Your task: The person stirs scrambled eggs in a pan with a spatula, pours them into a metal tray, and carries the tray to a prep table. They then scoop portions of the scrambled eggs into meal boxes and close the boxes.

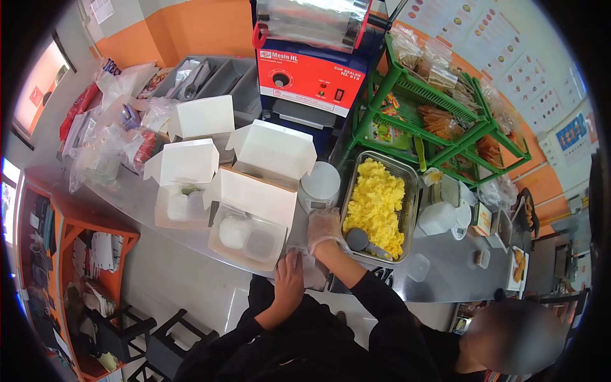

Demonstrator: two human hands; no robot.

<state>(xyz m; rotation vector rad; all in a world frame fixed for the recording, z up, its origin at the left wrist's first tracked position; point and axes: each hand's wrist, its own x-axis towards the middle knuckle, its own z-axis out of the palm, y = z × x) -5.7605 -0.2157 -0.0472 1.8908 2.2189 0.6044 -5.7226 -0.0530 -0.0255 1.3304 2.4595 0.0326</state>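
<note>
My right hand (324,230) wears a crinkled clear plastic glove and lies between the scale and the metal tray, its fingers stretched out and blurred by the plastic. I see nothing held in it. At the table's front edge my bare left hand (289,280) has its fingers bent onto a piece of clear plastic film (313,272). A white digital scale (320,181) stands beyond my right hand. To the right, scrambled egg (375,200) fills a metal tray (412,184), with a dark round scoop (358,239) in it. An open paper box (251,254) left of my hands holds white rice (234,232) and a clear cup.
More open boxes (184,162) stand behind on the left. A red cup sealer (312,76) is at the back, beside green racks (433,121) of packets. Plastic bags (102,146) lie far left. Another person (509,337) is at the lower right.
</note>
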